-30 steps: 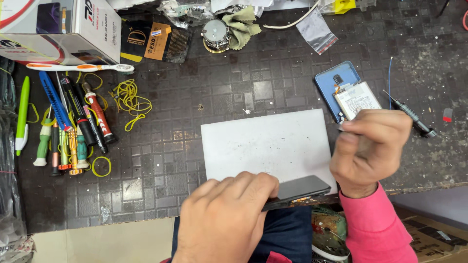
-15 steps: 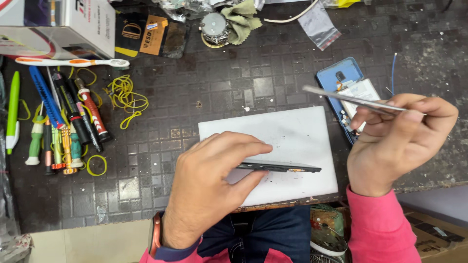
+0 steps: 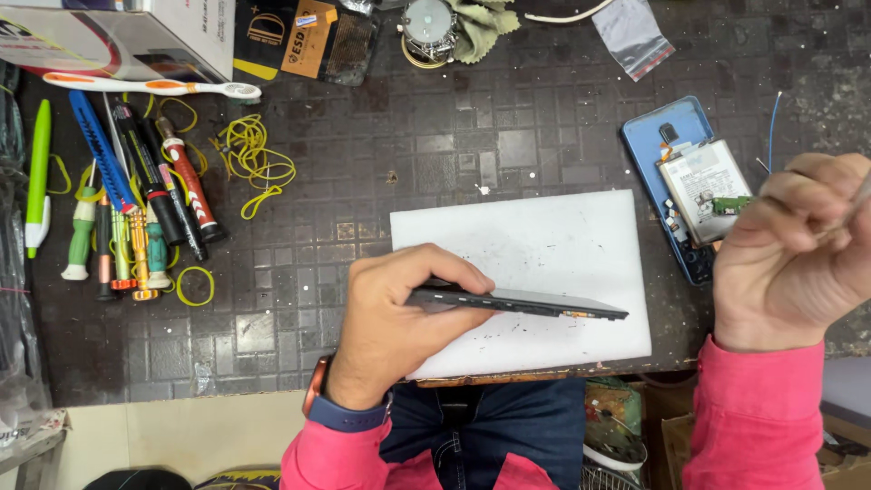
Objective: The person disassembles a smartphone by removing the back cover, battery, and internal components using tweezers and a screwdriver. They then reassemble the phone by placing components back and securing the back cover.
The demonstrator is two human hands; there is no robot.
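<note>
Left hand (image 3: pixel 399 318) fingers pinch phone panel (image 3: pixel 517 301) edge-on over pad (image 3: pixel 544 236) | right hand (image 3: pixel 798 263) fingers curled round thin tool, raised clear beside open phone (image 3: pixel 694 181)

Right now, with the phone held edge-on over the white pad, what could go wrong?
1. The left hand pinches the phone at one end only, so the free end could sag or slip onto the white pad.
2. The right hand hangs over the opened blue phone back and might knock its exposed parts.

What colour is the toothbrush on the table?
The toothbrush is white and orange, seen in the head view.
</note>
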